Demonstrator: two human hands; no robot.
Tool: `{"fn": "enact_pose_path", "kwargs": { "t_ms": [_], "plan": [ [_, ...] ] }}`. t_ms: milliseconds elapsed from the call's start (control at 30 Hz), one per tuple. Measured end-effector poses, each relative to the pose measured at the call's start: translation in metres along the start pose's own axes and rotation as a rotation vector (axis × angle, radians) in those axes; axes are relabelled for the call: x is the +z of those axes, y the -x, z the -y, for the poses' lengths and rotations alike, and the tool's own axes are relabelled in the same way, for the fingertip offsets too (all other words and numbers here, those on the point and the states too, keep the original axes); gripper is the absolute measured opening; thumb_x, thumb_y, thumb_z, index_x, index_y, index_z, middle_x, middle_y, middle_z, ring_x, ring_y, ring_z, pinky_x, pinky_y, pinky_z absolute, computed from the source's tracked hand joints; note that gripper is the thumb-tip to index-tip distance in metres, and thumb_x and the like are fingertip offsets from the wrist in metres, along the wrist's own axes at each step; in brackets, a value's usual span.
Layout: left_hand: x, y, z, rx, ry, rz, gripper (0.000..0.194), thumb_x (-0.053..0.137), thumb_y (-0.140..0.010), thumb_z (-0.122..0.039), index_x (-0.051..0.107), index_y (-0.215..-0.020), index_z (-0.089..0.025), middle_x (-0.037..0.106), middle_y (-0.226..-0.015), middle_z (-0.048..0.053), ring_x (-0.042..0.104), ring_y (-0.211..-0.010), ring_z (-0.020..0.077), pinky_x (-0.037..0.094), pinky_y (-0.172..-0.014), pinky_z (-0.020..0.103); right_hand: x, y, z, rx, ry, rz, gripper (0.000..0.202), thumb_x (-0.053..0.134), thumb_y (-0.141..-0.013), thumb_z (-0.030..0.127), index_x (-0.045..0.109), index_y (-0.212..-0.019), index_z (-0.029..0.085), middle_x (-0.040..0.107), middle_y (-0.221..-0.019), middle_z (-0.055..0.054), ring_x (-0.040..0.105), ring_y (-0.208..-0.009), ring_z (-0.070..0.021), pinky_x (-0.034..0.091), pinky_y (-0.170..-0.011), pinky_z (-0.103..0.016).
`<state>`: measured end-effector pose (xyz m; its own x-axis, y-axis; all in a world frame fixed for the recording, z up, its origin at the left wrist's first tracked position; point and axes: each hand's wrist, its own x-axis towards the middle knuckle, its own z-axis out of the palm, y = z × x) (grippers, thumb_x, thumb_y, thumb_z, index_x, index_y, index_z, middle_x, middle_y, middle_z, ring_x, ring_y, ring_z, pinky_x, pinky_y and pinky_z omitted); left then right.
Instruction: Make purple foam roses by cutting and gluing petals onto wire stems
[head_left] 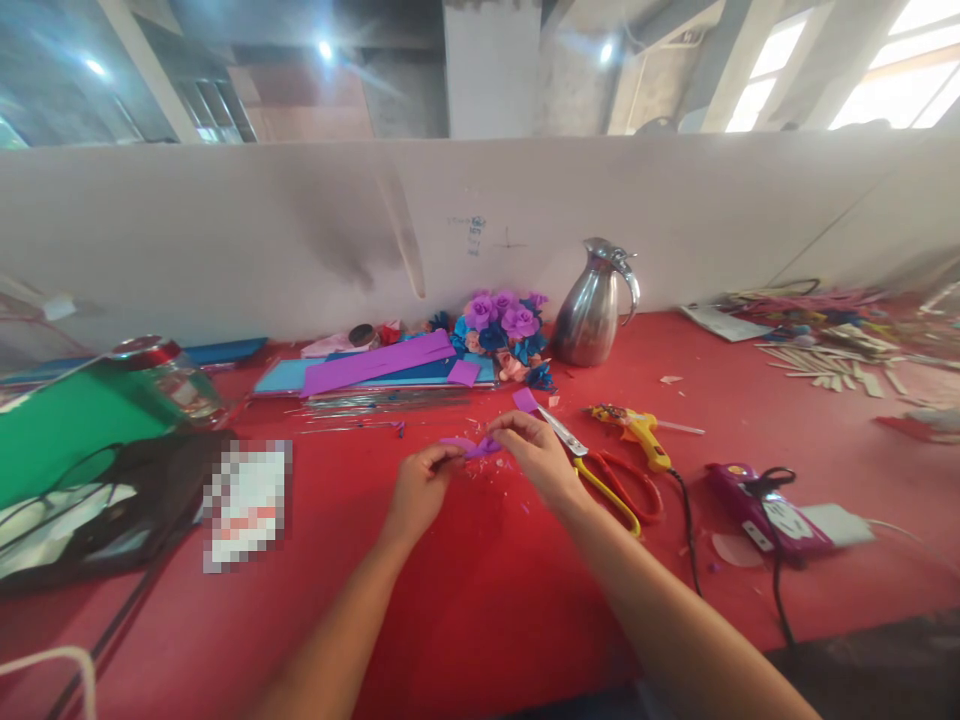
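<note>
A small strip of purple paper [480,448] is stretched between my two hands above the red table [480,580]. My left hand [427,485] pinches its left end, and the fingers of my right hand [531,452] are closed on its twisted right end. Just right of my right hand lie scissors [609,490] with red and yellow handles, a purple paper square [525,400] near their tip. Behind my hands stands a bunch of purple, blue and pink paper flowers [506,330]. Long purple paper [379,363] rests on blue sheets to the left.
A steel jug [591,305] stands at the back wall. On the right are a yellow glue gun [641,435] with a black cord, a purple power strip [772,510] and pale sticks [832,365]. A glass jar [176,380] and black bag [161,500] are left.
</note>
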<state>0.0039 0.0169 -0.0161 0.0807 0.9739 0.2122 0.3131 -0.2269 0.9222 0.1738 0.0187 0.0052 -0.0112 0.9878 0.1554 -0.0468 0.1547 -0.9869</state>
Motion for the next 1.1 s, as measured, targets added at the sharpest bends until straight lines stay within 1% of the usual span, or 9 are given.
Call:
{"fn": "enact_pose_path", "kwargs": {
  "t_ms": [100, 167, 300, 467, 700, 867, 967, 1100],
  "plan": [
    [0.000, 0.000, -0.002, -0.116, 0.131, -0.036, 0.016, 0.066, -0.069, -0.030, 0.074, -0.078, -0.019, 0.070, -0.070, 0.003, 0.061, -0.072, 0.0189, 0.047, -0.073, 0.029, -0.001, -0.001, 0.004, 0.061, -0.086, -0.054, 0.015, 0.054, -0.069, 0.032, 0.062, -0.073, 0.019, 0.064, -0.068, 0.000, 0.055, -0.067, -0.0140, 0.040, -0.067, -0.026],
    [0.000, 0.000, -0.004, -0.165, 0.199, -0.062, 0.017, 0.068, -0.067, -0.031, 0.073, -0.076, -0.018, 0.069, -0.068, 0.002, 0.059, -0.070, 0.0177, 0.046, -0.072, 0.028, -0.001, 0.000, 0.005, 0.078, -0.086, -0.067, 0.015, 0.055, -0.069, 0.032, 0.061, -0.073, 0.018, 0.063, -0.070, 0.000, 0.053, -0.067, -0.0134, 0.039, -0.065, -0.025],
    [-0.002, 0.000, -0.009, -0.195, 0.256, -0.096, 0.015, 0.068, -0.064, -0.031, 0.072, -0.071, -0.018, 0.067, -0.068, 0.001, 0.056, -0.067, 0.0155, 0.043, -0.071, 0.026, 0.001, 0.001, 0.002, 0.035, -0.029, -0.016, 0.013, 0.058, -0.068, 0.030, 0.060, -0.073, 0.019, 0.060, -0.069, 0.002, 0.051, -0.065, -0.0124, 0.037, -0.064, -0.025],
    [0.000, 0.001, -0.010, -0.195, 0.252, -0.088, 0.015, 0.068, -0.064, -0.031, 0.072, -0.071, -0.018, 0.067, -0.068, 0.001, 0.056, -0.069, 0.0164, 0.042, -0.071, 0.027, 0.005, 0.003, -0.002, 0.024, 0.004, -0.003, 0.014, 0.059, -0.068, 0.031, 0.059, -0.074, 0.018, 0.057, -0.068, 0.002, 0.050, -0.064, -0.0118, 0.036, -0.061, -0.024],
    [0.001, 0.001, -0.001, -0.189, 0.221, -0.088, 0.016, 0.068, -0.066, -0.032, 0.071, -0.072, -0.018, 0.066, -0.068, 0.001, 0.056, -0.069, 0.0163, 0.041, -0.072, 0.027, 0.006, 0.001, -0.004, 0.001, 0.033, -0.040, 0.013, 0.058, -0.068, 0.031, 0.059, -0.068, 0.017, 0.057, -0.063, 0.002, 0.049, -0.060, -0.0111, 0.037, -0.059, -0.023],
    [0.001, 0.001, -0.003, -0.198, 0.234, -0.103, 0.016, 0.067, -0.066, -0.032, 0.069, -0.071, -0.017, 0.064, -0.066, 0.000, 0.055, -0.068, 0.0157, 0.041, -0.071, 0.027, 0.007, 0.001, -0.005, 0.065, -0.020, -0.033, 0.013, 0.057, -0.065, 0.031, 0.058, -0.068, 0.018, 0.055, -0.060, 0.003, 0.047, -0.056, -0.0104, 0.036, -0.055, -0.023],
    [0.001, 0.001, -0.004, -0.184, 0.223, -0.117, 0.019, 0.068, -0.064, -0.035, 0.069, -0.071, -0.017, 0.064, -0.067, 0.001, 0.055, -0.067, 0.0159, 0.042, -0.071, 0.027, 0.007, 0.001, -0.007, 0.065, -0.025, -0.027, 0.012, 0.057, -0.065, 0.029, 0.058, -0.068, 0.018, 0.054, -0.060, 0.003, 0.047, -0.056, -0.0104, 0.036, -0.055, -0.022],
    [0.001, -0.001, -0.002, -0.169, 0.182, -0.153, 0.024, 0.069, -0.063, -0.039, 0.069, -0.073, -0.018, 0.065, -0.067, 0.001, 0.057, -0.066, 0.0169, 0.043, -0.070, 0.028, 0.006, -0.002, -0.014, 0.019, 0.081, -0.033, 0.011, 0.055, -0.067, 0.028, 0.059, -0.067, 0.018, 0.058, -0.061, 0.002, 0.051, -0.058, -0.0117, 0.038, -0.057, -0.023]
  ]
}}
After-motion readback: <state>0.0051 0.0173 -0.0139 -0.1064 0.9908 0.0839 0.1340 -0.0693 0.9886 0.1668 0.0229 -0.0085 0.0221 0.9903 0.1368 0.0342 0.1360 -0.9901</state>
